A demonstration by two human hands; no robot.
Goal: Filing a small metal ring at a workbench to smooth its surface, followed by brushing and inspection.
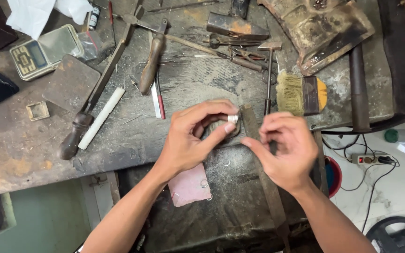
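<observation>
Pinching a small shiny silver ring [232,119], the left hand [198,136] grips it; right hand [284,147] loosely curled, empty.

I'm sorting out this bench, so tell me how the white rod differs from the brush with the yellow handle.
The white rod is thin, plain and round, lying slantwise left of the left hand; the brush is broad and flat, lying level beyond the right hand. The rod is one pale colour throughout; the brush has tan bristles, a dark band and a yellow handle. Both lie untouched on the worn workbench.
</observation>
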